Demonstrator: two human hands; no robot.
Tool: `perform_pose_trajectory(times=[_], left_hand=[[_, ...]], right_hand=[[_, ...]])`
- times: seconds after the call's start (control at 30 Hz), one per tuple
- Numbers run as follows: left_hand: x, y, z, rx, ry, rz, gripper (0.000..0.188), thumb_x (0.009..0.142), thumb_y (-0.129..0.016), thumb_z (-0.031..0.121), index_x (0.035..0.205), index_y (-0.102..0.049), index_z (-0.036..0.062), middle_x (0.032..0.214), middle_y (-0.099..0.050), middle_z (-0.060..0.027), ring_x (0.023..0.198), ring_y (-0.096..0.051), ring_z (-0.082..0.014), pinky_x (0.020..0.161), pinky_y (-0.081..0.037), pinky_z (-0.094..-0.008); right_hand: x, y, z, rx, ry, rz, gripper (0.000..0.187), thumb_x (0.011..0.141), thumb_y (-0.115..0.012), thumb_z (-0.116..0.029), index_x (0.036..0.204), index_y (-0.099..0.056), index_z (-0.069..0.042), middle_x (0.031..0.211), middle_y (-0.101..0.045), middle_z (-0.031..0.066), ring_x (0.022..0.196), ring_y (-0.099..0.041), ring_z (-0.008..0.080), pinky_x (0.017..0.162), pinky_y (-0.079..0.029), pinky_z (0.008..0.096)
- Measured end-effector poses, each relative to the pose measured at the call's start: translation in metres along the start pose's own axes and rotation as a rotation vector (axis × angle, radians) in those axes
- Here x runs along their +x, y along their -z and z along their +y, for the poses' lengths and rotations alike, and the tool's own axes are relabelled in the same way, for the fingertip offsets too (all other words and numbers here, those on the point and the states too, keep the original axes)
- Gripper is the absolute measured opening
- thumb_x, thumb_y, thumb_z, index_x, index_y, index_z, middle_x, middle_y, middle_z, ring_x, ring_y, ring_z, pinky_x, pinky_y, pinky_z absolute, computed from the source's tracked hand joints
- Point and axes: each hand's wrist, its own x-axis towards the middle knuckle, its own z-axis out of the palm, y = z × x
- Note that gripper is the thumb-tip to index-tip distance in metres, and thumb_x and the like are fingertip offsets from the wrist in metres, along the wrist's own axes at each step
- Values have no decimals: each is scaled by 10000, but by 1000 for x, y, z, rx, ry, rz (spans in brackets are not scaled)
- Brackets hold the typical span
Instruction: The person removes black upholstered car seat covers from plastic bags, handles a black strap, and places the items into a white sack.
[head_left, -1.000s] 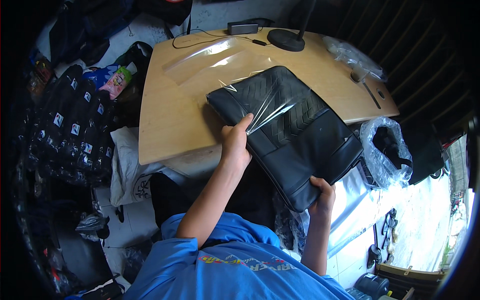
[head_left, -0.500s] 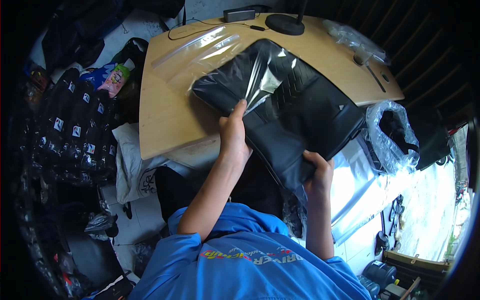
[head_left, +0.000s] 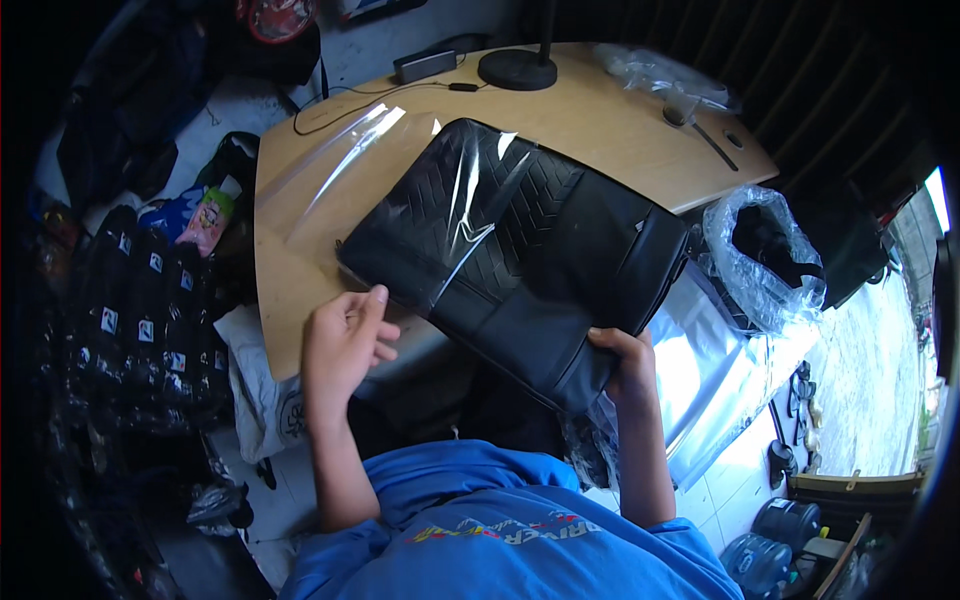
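A black backpack (head_left: 600, 235) with a chevron-patterned front lies tilted over the near edge of the desk. Clear plastic film (head_left: 462, 200) covers its far left part, with bright creases across it. My right hand (head_left: 630, 362) grips the near right end, thumb on top and the other fingers hidden beneath. Just left of the backpack's near left edge, my left hand (head_left: 345, 345) is off it, with fingers loosely bent, apart and nothing in them.
The wooden desk (head_left: 310, 225) carries a lamp base (head_left: 517, 70), a black power adapter (head_left: 425, 66) with a cable, and loose clear plastic (head_left: 660, 75). Plastic-wrapped black goods (head_left: 150, 330) are stacked at left. A plastic-wrapped bundle (head_left: 765, 260) and blue water jugs (head_left: 755, 565) are at right.
My left hand has let go of the backpack's near left edge and moved left and down. The film now lies flatter over the backpack, while my right hand keeps its grip.
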Motion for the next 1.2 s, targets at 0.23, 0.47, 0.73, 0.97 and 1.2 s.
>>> perform_pose_trajectory(times=[0.23,0.47,0.73,0.97,1.2], left_hand=[[145,-77,109,455,-1379,179,221,874,-549,221,932,-620,21,740,-637,-132,747,-625,-281,647,-475,-339],[208,-120,124,665,-1208,-480,357,898,-438,289,791,-615,-2,778,-614,-201,761,-582,-376,703,-455,-426],[205,-136,100,526,-1232,-327,335,874,-427,229,687,-561,-15,678,-570,-218,667,-548,-401,619,-420,-446],[185,-158,102,436,-1078,-154,394,851,-416,295,692,-622,0,700,-605,-212,700,-589,-390,663,-465,-451],[177,-163,119,263,-991,-246,435,854,-366,303,698,-627,-8,715,-600,-237,706,-587,-406,678,-463,-442]], right_hand=[[15,16,11,-14,55,-88,323,638,-580,34,961,-575,56,846,-614,97,740,-620,180,702,-508,296],[29,34,4,-60,109,-182,252,651,-632,68,897,-613,14,823,-616,56,732,-603,143,691,-483,273],[43,2,-14,-13,-70,-270,369,642,-612,94,1005,-583,35,884,-625,91,811,-622,178,766,-506,307],[52,-35,-15,-30,-132,-337,375,659,-600,79,1032,-563,61,870,-630,114,761,-636,193,728,-528,307],[57,-58,-18,-32,-152,-397,319,693,-618,43,1007,-568,73,884,-628,128,769,-627,186,732,-517,309]])
